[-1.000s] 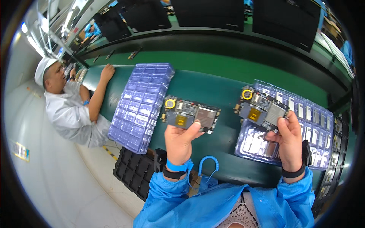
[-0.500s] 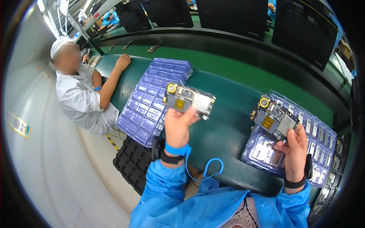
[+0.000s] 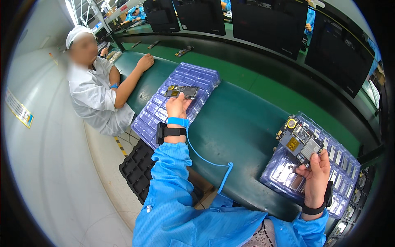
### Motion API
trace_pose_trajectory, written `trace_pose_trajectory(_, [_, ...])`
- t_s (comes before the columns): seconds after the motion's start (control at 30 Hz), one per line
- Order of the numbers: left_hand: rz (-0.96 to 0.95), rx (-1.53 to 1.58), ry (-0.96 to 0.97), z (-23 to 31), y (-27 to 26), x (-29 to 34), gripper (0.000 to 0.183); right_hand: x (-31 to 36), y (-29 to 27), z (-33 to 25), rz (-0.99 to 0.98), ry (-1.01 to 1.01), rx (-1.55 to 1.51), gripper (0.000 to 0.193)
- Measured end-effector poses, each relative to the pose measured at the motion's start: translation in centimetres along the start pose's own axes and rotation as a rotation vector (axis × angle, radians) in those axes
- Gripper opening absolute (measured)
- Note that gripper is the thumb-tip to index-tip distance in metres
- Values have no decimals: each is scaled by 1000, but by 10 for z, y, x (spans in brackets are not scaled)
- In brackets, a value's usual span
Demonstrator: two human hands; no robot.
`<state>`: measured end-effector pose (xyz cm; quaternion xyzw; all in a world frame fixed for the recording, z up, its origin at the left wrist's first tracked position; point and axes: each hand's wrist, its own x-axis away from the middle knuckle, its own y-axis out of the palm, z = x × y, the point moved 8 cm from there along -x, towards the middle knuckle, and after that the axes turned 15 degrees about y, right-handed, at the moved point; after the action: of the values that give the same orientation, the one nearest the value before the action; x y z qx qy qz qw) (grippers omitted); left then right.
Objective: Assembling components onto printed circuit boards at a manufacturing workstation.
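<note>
Blue smock sleeves, black wrist bands, blue wrist strap, coiled blue cord

One circuit board, dark with a gold square chip, lies flat just above the left stack of blue trays. A second circuit board, with a round gold part, stands tilted, well right of that stack.

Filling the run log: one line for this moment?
left hand: circuit board over left tray stack | right hand: second board above right trays
</note>
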<state>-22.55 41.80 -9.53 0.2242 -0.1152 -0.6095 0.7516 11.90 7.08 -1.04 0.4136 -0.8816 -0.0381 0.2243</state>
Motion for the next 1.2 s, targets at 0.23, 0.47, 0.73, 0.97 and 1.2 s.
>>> trace_pose_trajectory(0.23, [30,-269,166,2,-37,-49,20,-7,0,8,-21,66,-50,24])
trace_pose_trajectory(0.47, [42,-377,134,1,-32,-45,26,-9,3,1,-89,47,-32,17])
trace_pose_trajectory(0.73, [-18,-465,126,24,-12,-12,36,-5,1,1,-91,71,-46,16])
trace_pose_trajectory(0.97, [-102,-582,109,35,2,20,48,-5,1,-1,-118,45,-43,16])
trace_pose_trajectory(1.2, [-381,-425,314,68,103,131,50,0,0,-6,-133,66,-76,17])
